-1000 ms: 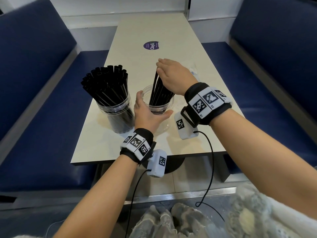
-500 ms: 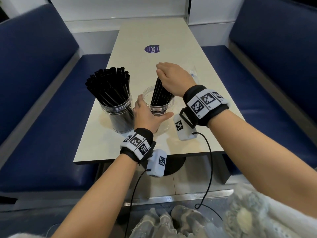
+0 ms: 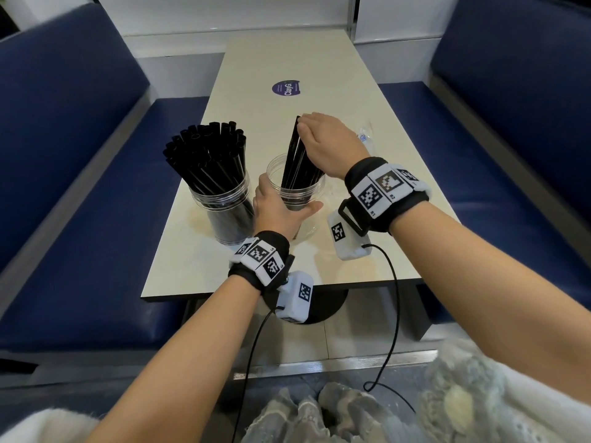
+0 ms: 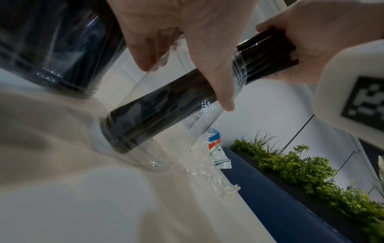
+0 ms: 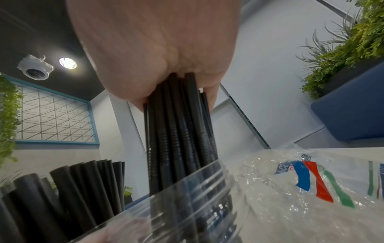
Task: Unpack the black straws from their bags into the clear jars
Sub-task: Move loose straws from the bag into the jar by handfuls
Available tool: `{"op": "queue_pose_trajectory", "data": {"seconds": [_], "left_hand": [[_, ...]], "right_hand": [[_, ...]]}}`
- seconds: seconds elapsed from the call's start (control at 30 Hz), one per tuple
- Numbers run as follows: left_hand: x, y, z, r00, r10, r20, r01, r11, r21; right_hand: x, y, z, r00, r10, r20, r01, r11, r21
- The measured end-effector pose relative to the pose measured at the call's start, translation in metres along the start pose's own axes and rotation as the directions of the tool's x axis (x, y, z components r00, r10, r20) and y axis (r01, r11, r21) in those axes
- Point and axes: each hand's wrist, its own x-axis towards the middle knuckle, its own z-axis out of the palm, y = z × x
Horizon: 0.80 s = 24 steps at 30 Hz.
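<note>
Black straws (image 3: 299,158) stand bunched in the near jar (image 3: 295,199), right hand (image 3: 323,143) clenched round their tops, left hand (image 3: 276,209) wrapped round the jar. Probably light, stiff, slippery: grip near the tops.

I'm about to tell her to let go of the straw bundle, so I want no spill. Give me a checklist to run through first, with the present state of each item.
1. Left hand grips the second jar to steady it: ok.
2. Right hand holds the straw bundle near its top: ok.
3. Bundle's lower ends are inside the jar, at its base in the left wrist view: ok.
4. Bundle upright: not ok, it leans.
5. Full jar stands apart from the working one: ok.
6. Empty bag lies on the table behind the jar: ok.
</note>
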Motion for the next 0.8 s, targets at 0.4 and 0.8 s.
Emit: {"op": "queue_pose_trajectory", "data": {"seconds": [0.4, 0.8], "left_hand": [[-0.012, -0.030, -0.067, 0.960, -0.130, 0.247, 0.099, 0.986, 0.134], [0.027, -0.073, -0.104, 0.987, -0.151, 0.055, 0.156, 0.981, -0.116]], "right_hand": [[-0.011, -0.026, -0.018, 0.987, -0.086, -0.135, 0.087, 0.996, 0.004], [0.008, -0.112, 0.015, 0.990, -0.114, 0.081, 0.105, 0.989, 0.107]]}}
